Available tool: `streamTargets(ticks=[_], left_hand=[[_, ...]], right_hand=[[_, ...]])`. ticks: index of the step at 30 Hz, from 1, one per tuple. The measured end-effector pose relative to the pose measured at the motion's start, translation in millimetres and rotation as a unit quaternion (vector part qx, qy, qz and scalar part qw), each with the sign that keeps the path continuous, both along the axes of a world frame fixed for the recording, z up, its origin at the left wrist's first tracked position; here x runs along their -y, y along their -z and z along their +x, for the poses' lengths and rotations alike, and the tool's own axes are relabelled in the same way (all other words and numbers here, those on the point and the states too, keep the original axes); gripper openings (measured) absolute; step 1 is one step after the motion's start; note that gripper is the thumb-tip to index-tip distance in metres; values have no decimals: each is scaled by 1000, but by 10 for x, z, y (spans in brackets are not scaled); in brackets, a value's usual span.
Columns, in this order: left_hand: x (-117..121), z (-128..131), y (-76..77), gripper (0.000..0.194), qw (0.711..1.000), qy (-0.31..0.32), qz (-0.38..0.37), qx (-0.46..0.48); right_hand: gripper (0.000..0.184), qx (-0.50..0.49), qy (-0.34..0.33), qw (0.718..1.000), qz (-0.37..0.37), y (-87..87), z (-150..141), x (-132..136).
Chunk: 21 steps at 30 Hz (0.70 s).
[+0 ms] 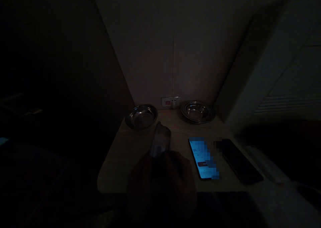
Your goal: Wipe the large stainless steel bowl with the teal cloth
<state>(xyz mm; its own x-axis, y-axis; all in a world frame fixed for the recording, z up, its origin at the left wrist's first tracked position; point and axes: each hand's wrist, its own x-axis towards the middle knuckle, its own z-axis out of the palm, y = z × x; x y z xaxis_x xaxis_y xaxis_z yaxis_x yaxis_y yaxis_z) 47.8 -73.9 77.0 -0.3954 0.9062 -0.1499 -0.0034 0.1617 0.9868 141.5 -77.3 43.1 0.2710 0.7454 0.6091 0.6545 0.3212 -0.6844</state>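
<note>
In the dim light my left hand (pixel 139 181) and my right hand (pixel 182 181) close together around the lower part of what looks like a metal bowl (pixel 161 139). It is held on edge, its curved rim up and its shiny side catching a little light. Darkness hides its lower part and most of my fingers. Beyond it, at the back left of the small wooden table (pixel 112 164), sits a wide steel bowl (pixel 142 119). A stack of shallow steel dishes (pixel 198 113) rests at the back right.
Right of my hands lies a phone (pixel 203 161) with a lit screen. Beside it is a dark phone (pixel 240 162), near the right edge. A wall socket with a red switch (pixel 170 101) sits behind the table. A pale panel (pixel 265 67) stands at the right.
</note>
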Motion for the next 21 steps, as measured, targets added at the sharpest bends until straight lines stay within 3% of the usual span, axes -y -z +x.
streamTargets(ticks=[3,8,11,15,17,19,21], left_hand=[[0,-10,13,48,1000,-10,-4,2],[-30,-31,-2,44,999,29,19,-1],[-26,-26,2,49,1000,13,17,-10],[-12,-28,38,53,998,-51,-4,-41],[-9,-40,66,52,999,-29,0,-42],[-4,-56,100,52,999,5,7,-35],[6,-71,134,53,999,-24,9,-37]], right_hand=[[36,19,-30,999,12,-34,33,2],[36,167,-132,972,99,-178,189,-75],[34,155,-116,977,89,-277,228,-158],[30,176,-108,972,113,-279,217,-182],[31,185,-141,964,131,-274,233,-201],[35,148,-133,974,105,-288,265,-235],[36,157,-137,972,109,-307,297,-263]])
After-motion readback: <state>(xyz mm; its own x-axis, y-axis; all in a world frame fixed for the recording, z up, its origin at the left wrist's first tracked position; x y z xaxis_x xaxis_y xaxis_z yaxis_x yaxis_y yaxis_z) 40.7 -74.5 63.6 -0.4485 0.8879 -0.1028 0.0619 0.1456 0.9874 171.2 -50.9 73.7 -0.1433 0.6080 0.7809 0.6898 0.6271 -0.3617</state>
